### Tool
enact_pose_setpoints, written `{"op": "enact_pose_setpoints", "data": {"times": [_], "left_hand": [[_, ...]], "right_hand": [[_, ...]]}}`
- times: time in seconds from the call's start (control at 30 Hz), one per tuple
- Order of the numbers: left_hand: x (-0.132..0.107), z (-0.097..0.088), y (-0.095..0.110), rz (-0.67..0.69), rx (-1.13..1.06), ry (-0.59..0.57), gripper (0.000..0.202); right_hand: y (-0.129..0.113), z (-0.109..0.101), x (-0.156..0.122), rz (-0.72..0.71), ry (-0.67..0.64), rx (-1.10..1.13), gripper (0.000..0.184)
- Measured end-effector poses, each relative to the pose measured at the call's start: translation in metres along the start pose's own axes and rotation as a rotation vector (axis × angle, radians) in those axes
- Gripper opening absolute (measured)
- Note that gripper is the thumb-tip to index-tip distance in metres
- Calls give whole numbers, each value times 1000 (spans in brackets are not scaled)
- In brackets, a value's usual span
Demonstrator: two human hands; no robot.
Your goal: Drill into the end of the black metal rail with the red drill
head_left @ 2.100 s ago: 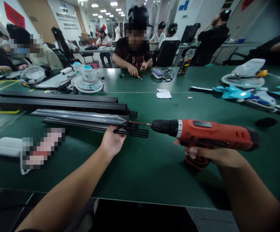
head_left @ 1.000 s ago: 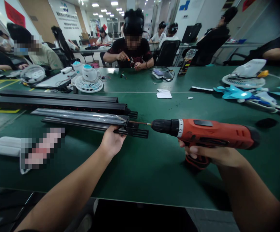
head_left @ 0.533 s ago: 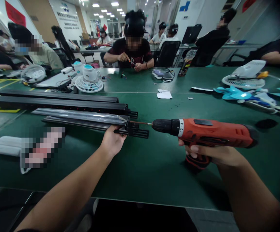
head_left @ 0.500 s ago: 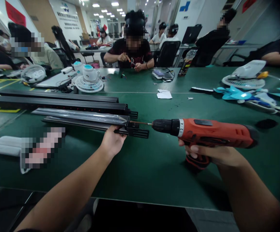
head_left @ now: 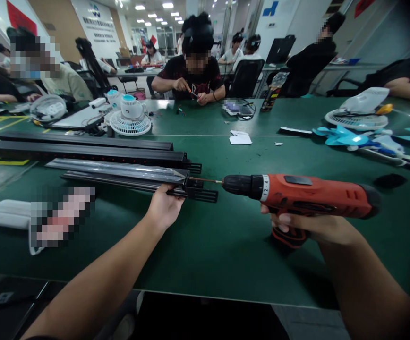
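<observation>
My right hand [head_left: 297, 224] is closed around the grip of a red and black cordless drill [head_left: 314, 191], which points left. A long thin bit [head_left: 207, 180] runs from its chuck to the end of a black metal rail [head_left: 127, 178]; the exact contact at the tip is too small to make out. Clear plastic film [head_left: 120, 167] lies along the rail's top. My left hand [head_left: 166, 205] grips the rail near that end, its fingers partly hidden beneath. A slotted black bracket [head_left: 205, 194] sticks out from the rail's end, just right of my left hand.
More black rails [head_left: 84, 152] lie behind on the green table [head_left: 205, 255]. A white fan part [head_left: 130, 120] stands at the far left, blue fan blades [head_left: 343, 137] at the right. Paper scraps [head_left: 240, 138] lie mid-table. Across sits a person [head_left: 194, 75] handling a small tool.
Almost nothing differs. The drill, the rail and both my hands keep their places; a person at the far left has shifted their head slightly.
</observation>
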State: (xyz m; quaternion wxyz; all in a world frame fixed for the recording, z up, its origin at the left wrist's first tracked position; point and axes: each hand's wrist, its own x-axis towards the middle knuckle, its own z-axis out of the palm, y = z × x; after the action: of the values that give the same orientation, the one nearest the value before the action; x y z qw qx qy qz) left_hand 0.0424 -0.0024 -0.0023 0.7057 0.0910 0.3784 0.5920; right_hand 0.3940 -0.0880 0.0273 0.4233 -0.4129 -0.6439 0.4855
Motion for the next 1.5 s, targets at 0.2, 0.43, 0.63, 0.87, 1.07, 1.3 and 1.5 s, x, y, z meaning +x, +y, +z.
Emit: {"op": "enact_pose_setpoints", "data": {"times": [0.2, 0.43, 0.63, 0.87, 1.07, 1.3, 1.5], "left_hand": [[3, -3, 1, -13, -1, 10, 40], [2, -1, 0, -15, -13, 18, 40], [-1, 1, 1, -8, -26, 18, 41], [-8, 10, 3, -5, -8, 44, 40], [-6, 9, 4, -23, -34, 62, 38], [-1, 1, 3, -14, -12, 27, 39], [-4, 3, 3, -18, -11, 27, 32]], "right_hand": [[-6, 2, 2, -59, -10, 49, 19], [-9, 2, 3, -44, -23, 19, 21], [-5, -1, 2, -1, -23, -45, 26], [-7, 2, 1, 10, -4, 17, 27], [-2, -3, -2, 11, -9, -20, 23], [3, -6, -3, 5, -54, -1, 30], [1, -6, -1, -19, -79, -20, 30]]}}
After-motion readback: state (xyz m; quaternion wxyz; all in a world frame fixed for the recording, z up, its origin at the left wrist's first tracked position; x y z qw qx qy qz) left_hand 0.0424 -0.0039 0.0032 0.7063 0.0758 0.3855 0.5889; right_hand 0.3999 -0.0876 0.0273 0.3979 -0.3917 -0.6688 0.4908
